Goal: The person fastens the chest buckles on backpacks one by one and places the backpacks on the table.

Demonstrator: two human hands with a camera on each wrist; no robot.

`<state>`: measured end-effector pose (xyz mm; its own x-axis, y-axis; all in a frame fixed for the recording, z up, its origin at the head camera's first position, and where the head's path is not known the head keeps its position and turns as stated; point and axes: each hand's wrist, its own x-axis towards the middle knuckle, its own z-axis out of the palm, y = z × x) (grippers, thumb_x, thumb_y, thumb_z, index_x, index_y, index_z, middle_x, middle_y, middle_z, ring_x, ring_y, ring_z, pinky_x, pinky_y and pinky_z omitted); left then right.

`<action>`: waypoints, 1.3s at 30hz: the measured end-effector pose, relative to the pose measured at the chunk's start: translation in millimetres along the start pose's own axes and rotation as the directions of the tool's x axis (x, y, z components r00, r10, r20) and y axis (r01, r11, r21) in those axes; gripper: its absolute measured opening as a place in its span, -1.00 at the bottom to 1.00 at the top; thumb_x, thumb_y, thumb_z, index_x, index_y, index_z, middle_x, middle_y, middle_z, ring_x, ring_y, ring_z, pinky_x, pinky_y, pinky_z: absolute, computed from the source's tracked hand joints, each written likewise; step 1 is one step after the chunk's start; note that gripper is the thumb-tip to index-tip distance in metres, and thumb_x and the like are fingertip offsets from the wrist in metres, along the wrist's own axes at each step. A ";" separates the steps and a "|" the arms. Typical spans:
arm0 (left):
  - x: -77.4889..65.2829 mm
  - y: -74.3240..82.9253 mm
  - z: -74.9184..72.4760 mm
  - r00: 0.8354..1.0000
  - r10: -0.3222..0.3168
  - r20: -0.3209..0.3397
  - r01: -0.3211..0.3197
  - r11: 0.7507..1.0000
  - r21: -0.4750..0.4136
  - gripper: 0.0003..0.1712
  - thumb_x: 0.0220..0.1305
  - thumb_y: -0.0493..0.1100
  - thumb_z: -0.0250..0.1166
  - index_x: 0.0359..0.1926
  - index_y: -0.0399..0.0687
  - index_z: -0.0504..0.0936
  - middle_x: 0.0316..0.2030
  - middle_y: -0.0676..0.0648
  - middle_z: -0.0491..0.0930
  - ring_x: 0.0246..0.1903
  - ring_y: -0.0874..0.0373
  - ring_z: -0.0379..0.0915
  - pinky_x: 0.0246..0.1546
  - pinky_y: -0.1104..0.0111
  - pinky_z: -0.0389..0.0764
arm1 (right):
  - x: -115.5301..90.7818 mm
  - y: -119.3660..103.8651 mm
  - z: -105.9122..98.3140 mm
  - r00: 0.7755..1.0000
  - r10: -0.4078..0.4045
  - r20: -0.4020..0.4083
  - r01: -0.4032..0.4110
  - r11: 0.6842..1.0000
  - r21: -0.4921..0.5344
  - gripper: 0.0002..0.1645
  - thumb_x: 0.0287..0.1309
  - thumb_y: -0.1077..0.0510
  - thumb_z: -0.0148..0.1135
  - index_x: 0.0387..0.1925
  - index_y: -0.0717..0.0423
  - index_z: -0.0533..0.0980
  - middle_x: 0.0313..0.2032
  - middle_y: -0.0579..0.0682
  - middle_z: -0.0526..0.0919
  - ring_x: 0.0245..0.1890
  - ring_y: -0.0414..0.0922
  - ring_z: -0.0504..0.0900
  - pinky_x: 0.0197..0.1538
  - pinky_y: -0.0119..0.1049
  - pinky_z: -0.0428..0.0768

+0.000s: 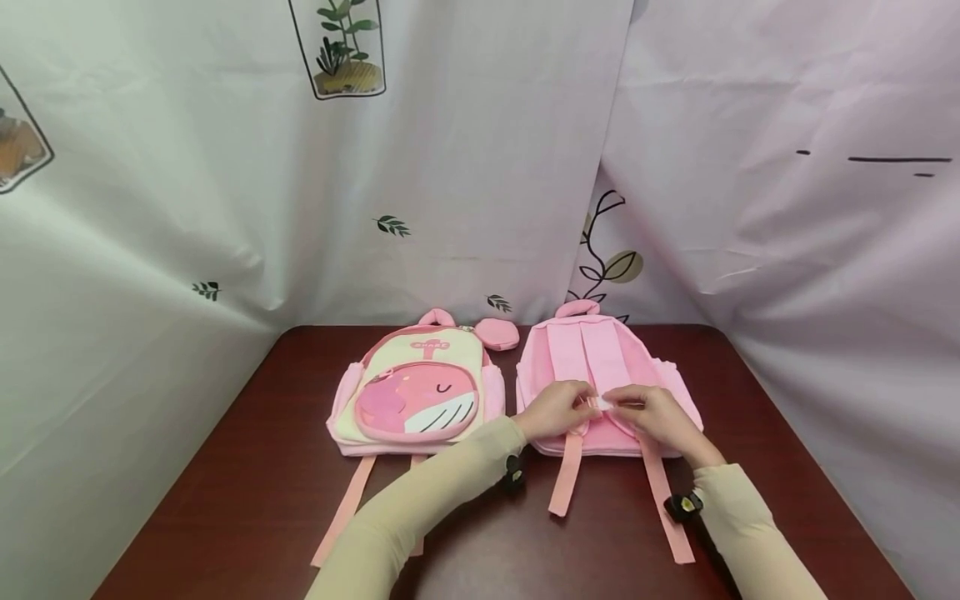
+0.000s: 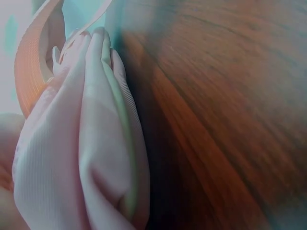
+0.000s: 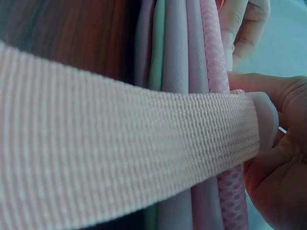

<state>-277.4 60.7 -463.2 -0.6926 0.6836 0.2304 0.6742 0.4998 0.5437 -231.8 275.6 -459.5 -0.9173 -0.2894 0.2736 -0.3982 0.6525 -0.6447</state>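
Observation:
A pink backpack [image 1: 540, 367] lies with its back panel and shoulder straps [image 1: 603, 354] facing up. Over its middle, both hands meet at a small pale buckle [image 1: 602, 403] between the straps. My left hand [image 1: 557, 409] pinches the buckle's left side, while my right hand [image 1: 656, 414] pinches its right side. Two loose webbing ends [image 1: 567, 479] hang off the bag's front edge. In the right wrist view, a wide webbing strap [image 3: 120, 139] crosses in front of the bag and partly hides the right hand [image 3: 288, 177]. The left wrist view mostly shows the bag's side [image 2: 96, 120].
To the left lies a second backpack [image 1: 345, 412], front up, with a pink whale pocket [image 1: 420, 400] and a small round pouch [image 1: 497, 333] at its top. Its straps trail toward the near edge of the dark wooden table [image 1: 247, 467]. Printed cloth [image 1: 480, 167] hangs around the table.

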 end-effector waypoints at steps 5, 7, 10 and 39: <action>-3.1 -1.5 -1.9 0.999 0.032 -0.005 -0.032 0.999 0.006 -0.72 0.35 -0.13 0.36 -0.01 -0.18 0.68 -0.38 0.08 0.59 -0.41 0.37 0.40 -0.35 0.60 0.41 | 1.0 -4.2 1.1 1.000 0.006 0.008 -0.006 1.000 0.023 -0.71 0.17 0.25 0.44 -0.04 0.13 0.72 -0.10 0.01 0.76 0.00 0.02 0.68 0.06 -0.07 0.63; -5.3 -2.2 -3.6 0.999 0.050 -0.007 -0.050 0.999 0.018 -0.71 0.35 -0.11 0.35 0.00 -0.17 0.68 -0.41 0.10 0.55 -0.43 0.36 0.38 -0.37 0.59 0.40 | 1.5 -7.1 1.7 1.000 0.014 0.015 -0.015 0.999 0.037 -0.70 0.19 0.20 0.44 -0.02 0.12 0.72 -0.09 0.01 0.76 0.01 0.02 0.67 0.08 -0.05 0.62; -10.2 -3.1 -8.9 0.998 0.065 -0.002 -0.065 0.998 0.024 -0.68 0.37 -0.07 0.34 0.03 -0.15 0.67 -0.38 0.09 0.55 -0.40 0.35 0.39 -0.34 0.58 0.41 | 3.5 -12.6 2.8 1.000 0.015 0.020 -0.016 0.998 0.059 -0.67 0.22 0.12 0.42 0.01 0.12 0.71 -0.07 0.01 0.75 0.03 0.03 0.67 0.10 -0.03 0.61; -135.6 -62.1 -126.9 0.969 -0.179 -0.169 0.193 0.979 0.072 -0.49 0.36 -0.05 0.35 0.23 -0.20 0.56 0.09 -0.13 0.62 0.08 0.04 0.55 0.17 0.11 0.50 | 50.3 -78.8 48.0 0.994 -0.106 0.010 0.102 0.976 0.195 -0.66 0.25 0.19 0.38 0.06 0.17 0.68 0.00 0.09 0.72 0.02 0.03 0.65 0.07 -0.12 0.61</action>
<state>-257.9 -130.5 -425.8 -0.8351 0.4836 0.2623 0.5446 0.6593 0.5183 -246.2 176.0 -429.1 -0.8698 -0.3640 0.3329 -0.4803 0.4707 -0.7401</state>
